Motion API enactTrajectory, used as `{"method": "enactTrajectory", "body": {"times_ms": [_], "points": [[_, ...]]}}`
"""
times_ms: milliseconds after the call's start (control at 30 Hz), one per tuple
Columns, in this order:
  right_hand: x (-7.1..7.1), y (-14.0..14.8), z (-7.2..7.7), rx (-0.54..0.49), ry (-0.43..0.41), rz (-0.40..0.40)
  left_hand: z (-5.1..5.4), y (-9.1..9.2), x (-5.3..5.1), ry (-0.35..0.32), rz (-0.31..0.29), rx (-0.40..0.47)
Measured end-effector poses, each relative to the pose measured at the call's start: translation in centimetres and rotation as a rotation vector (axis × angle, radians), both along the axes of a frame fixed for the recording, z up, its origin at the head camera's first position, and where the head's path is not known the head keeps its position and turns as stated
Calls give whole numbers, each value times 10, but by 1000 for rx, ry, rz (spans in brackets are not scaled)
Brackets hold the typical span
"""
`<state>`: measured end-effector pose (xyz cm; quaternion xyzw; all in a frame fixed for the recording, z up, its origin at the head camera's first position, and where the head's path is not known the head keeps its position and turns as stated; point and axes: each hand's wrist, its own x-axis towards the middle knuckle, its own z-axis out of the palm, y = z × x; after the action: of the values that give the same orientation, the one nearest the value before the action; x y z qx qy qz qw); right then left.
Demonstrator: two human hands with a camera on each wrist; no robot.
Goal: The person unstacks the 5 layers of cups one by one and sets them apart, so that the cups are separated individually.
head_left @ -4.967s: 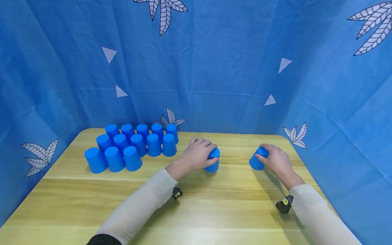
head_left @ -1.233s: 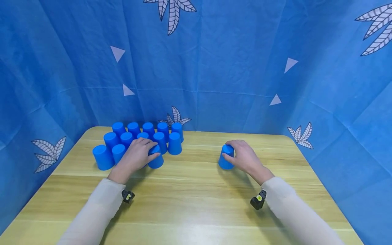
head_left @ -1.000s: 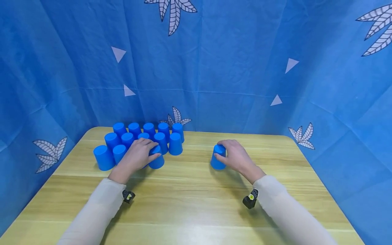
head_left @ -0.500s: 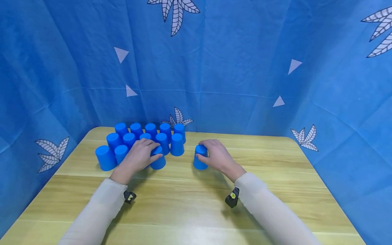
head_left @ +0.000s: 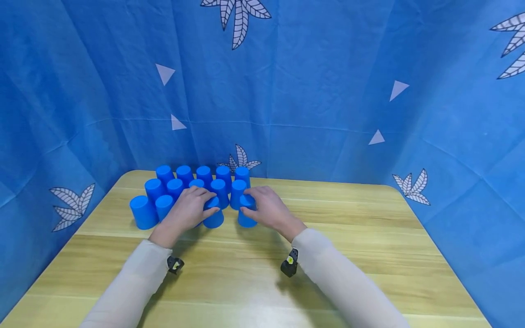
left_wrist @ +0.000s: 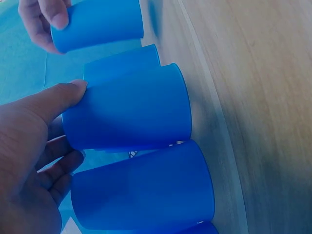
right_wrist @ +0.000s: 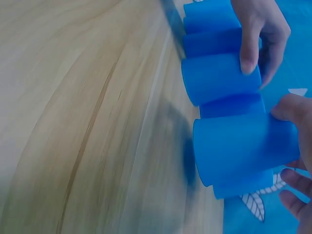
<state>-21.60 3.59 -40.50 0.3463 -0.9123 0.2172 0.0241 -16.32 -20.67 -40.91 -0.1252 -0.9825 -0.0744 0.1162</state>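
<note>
My left hand (head_left: 186,209) grips an upside-down blue plastic cup (head_left: 213,217) in the front row, thumb and fingers at its upper end. A little to the right, my right hand (head_left: 268,209) holds another upside-down blue cup (head_left: 247,216) near its base. The two held cups stand apart by a small gap, seen also between the left hand's cup (right_wrist: 217,80) and the right hand's cup (right_wrist: 239,146) in the right wrist view. In the left wrist view a neighbouring cup (left_wrist: 141,190) sits close beside the left hand's cup (left_wrist: 129,109). The left hand partly hides a front-row cup.
Behind stand two rows of upside-down blue cups, including a middle-row cup (head_left: 219,191) and a back-row cup (head_left: 165,173). The front row's left end cup (head_left: 143,213) is at the far left. A blue patterned curtain (head_left: 320,91) borders the wooden table (head_left: 348,255).
My right hand has brought its cup leftward from the table's right side to the front row. My left hand moved its cup left into that row earlier and has since stayed there.
</note>
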Motion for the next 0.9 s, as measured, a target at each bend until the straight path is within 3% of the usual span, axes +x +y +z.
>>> {"method": "enactTrajectory", "body": {"times_ms": [267,467,900], "points": [[1,-20,0,40,2,31,-1,2,0,20,-21,-10],[2,-29,-3,64,-8,11,0,3,0,20,-18,-16],[0,-36,-12,87,16,15,1,1,2,50,-22,-37]]}}
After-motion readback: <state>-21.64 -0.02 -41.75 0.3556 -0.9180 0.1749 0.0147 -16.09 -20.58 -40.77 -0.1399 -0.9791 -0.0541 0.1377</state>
